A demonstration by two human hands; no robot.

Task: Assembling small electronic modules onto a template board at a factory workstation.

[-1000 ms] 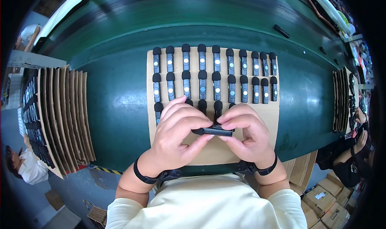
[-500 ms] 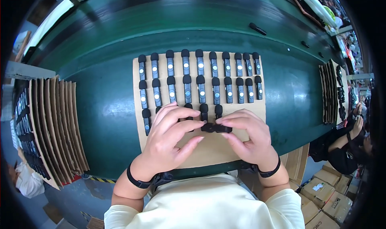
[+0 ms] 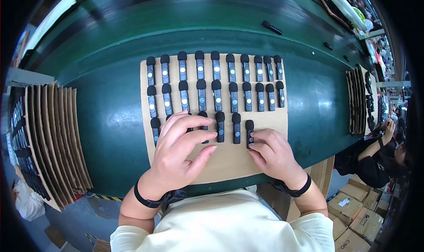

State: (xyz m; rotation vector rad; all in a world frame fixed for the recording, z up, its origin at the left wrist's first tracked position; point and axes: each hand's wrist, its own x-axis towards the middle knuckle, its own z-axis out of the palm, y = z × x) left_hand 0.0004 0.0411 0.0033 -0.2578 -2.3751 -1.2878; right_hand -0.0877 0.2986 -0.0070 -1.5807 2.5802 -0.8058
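Observation:
A small black clip-on microphone [image 3: 250,129] with a foam windscreen stands lengthwise at the right end of the third row, pinched at its lower part between thumb and fingers of my right hand [image 3: 277,154]. Beneath it lies a brown cardboard sheet [image 3: 227,166] bearing rows of similar microphones, most with a round light-coloured spot. My left hand [image 3: 176,150] hovers over the left of the third row, thumb and fingers apart and holding nothing. It partly covers several microphones there. Left of the held one is another microphone [image 3: 236,128], a small gap between them.
Stacked cardboard sheets [image 3: 62,137] stand on edge at the left, with more microphones on the outer one. Another stack [image 3: 358,102] is at the right. A loose microphone [image 3: 272,27] lies beyond the sheet on the green table [image 3: 110,119]. Cartons [image 3: 349,205] and a person [image 3: 375,159] are at the right.
The microphone was sideways between both hands; now it points away from me at the third row's right end, in my right hand only. My left hand stays over the row's left part.

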